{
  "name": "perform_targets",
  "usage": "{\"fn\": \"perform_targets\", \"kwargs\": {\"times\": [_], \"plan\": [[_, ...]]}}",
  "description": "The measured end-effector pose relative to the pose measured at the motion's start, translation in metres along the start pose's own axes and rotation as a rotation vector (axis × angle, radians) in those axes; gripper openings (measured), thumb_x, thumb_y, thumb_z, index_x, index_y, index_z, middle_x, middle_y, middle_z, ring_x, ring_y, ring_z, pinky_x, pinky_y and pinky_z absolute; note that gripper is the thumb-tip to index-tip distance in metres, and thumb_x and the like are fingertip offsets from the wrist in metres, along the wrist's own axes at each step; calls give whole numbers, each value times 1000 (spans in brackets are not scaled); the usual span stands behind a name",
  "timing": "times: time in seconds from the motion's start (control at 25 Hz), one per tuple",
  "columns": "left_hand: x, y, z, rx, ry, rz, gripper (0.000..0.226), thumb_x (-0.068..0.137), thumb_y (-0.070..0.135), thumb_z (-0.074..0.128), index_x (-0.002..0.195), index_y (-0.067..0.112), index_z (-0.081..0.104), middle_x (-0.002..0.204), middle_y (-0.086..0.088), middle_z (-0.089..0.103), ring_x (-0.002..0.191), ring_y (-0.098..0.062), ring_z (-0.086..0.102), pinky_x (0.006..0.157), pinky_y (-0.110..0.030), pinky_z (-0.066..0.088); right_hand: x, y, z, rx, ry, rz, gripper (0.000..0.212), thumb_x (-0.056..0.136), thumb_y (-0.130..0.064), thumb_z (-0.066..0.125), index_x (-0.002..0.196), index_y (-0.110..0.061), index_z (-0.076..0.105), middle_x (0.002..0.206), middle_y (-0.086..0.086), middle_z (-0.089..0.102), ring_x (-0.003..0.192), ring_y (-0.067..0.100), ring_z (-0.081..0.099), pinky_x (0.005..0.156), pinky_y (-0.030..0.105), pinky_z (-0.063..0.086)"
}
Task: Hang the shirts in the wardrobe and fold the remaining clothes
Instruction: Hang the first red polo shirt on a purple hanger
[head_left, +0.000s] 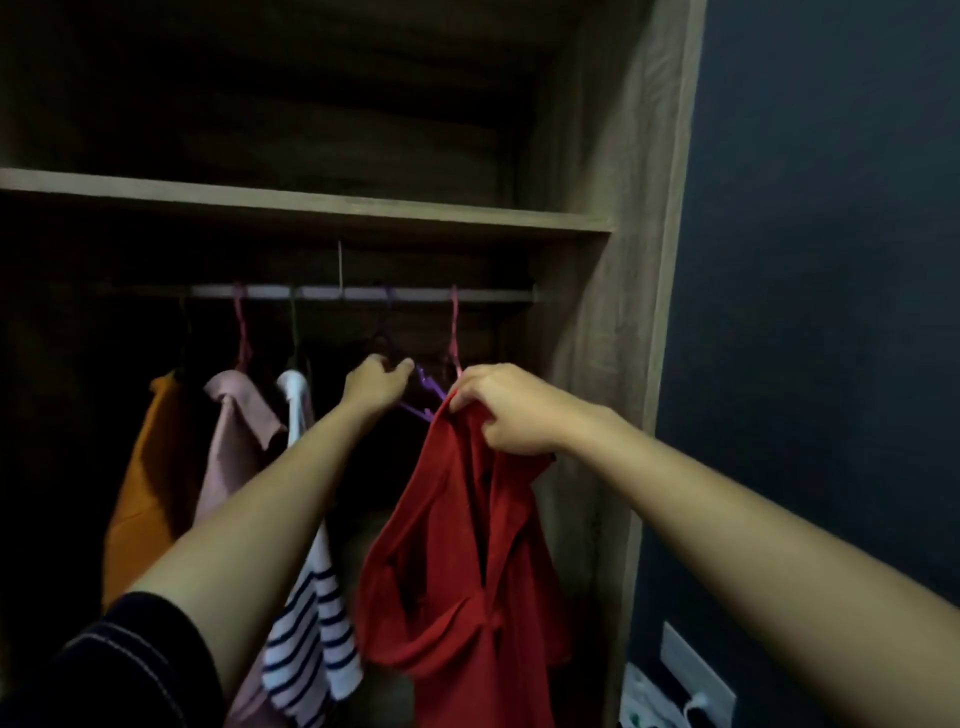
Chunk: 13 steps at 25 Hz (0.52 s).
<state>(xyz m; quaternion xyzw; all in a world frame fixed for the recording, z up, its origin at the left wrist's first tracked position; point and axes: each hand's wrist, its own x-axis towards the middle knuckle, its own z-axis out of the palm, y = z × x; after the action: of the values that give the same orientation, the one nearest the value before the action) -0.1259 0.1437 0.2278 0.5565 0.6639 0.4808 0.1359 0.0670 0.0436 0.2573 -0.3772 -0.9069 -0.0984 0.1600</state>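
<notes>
I see left hand (375, 383) gripping purple hanger (425, 387) at 12 o'clock; right hand (511, 410), at its 3 o'clock, pinches red shirt (467, 561) collar.

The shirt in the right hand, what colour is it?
Red, plain; the head view shows the shirt best.

Dim wooden wardrobe (597, 156) — dark blue wall (831, 260) at right, white socket (696, 670).

purple hanger (423, 397) half behind hands
</notes>
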Motion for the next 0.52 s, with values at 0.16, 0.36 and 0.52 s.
{"fn": "perform_targets", "kwargs": {"times": [0.16,0.36,0.52], "plan": [[22,0,38,-297,-47,-203,72,88,45,59,137,-4,38,138,-22,48,125,-34,49,104,-36,41,-5,14,15,30,-20,24,51,68,5,51,117,-7,64,128,7,57,121,22,51,106,26,37],[42,10,55,-334,77,-127,40,87,21,61,116,-6,57,121,-24,60,112,-35,58,89,-34,46,-13,22,25,64,-9,27,51,71,6,49,118,-6,63,130,5,56,122,18,50,105,17,29],[31,13,49,-303,166,-80,31,83,16,62,105,-5,63,108,-22,67,106,-32,62,91,-34,46,-16,22,32,109,-18,39,51,71,6,50,118,-6,63,130,4,55,123,16,50,106,19,32]]}}
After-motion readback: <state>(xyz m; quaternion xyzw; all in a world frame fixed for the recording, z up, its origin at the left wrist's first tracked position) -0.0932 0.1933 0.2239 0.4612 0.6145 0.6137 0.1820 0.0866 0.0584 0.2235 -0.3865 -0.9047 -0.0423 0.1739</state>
